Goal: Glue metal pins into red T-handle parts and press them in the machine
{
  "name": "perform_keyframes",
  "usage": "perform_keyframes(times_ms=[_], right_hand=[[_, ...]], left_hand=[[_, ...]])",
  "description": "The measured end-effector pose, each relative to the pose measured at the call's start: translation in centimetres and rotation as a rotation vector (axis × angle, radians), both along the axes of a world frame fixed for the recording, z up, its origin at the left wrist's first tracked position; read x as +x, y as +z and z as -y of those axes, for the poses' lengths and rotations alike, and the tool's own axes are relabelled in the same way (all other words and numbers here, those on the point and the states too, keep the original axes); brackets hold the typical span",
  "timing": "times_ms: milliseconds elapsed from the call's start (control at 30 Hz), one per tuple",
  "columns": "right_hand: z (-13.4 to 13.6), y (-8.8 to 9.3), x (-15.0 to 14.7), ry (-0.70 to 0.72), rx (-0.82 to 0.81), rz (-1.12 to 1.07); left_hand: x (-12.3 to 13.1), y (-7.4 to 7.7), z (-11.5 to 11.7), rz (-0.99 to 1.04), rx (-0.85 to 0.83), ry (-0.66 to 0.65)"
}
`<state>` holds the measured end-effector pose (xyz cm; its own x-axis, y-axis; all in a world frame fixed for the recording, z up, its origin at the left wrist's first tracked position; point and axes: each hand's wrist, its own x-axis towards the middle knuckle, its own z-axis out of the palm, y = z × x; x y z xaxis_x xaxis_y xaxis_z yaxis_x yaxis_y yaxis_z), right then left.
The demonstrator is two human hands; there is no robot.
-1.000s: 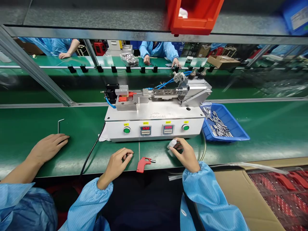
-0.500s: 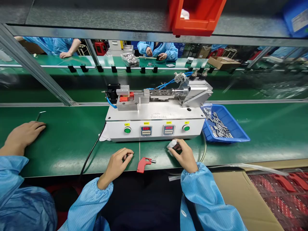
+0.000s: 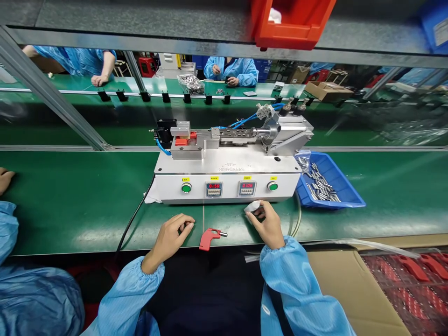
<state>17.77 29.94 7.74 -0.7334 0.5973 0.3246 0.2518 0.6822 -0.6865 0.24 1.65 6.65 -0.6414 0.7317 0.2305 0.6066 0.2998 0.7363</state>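
My left hand [image 3: 172, 237] rests on the green bench with its fingers loosely curled and apart, holding nothing. Right of it lies a red piece with a metal tip [image 3: 210, 238], touched by neither hand. My right hand [image 3: 268, 224] pinches a white cloth or wipe [image 3: 252, 207] just in front of the machine. The white machine [image 3: 227, 186] has two red displays and two green buttons. In its fixture at the left sits another red piece [image 3: 181, 141], in line with a metal shaft.
A blue tray [image 3: 353, 201] of metal tubes stands right of the machine. A co-worker's hand [image 3: 4, 179] is at the far left. Red pieces [image 3: 413, 267] lie in trays at lower right. An orange bin [image 3: 290, 35] overhangs the shelf. A black cable [image 3: 132, 219] crosses the bench.
The co-worker's hand at the left has drawn back toward the frame's edge, and the thin tool beside it is out of view. Both displays show different numbers. My hands have barely moved.
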Motion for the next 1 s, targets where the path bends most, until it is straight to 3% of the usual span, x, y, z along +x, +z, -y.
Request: perform_keyframes(times_ms=[1000], right_hand=[[0.32, -0.41, 0.06, -0.179, -0.008, -0.063]], left_hand=[[0.13, -0.08, 0.13, -0.043, 0.0, 0.008]])
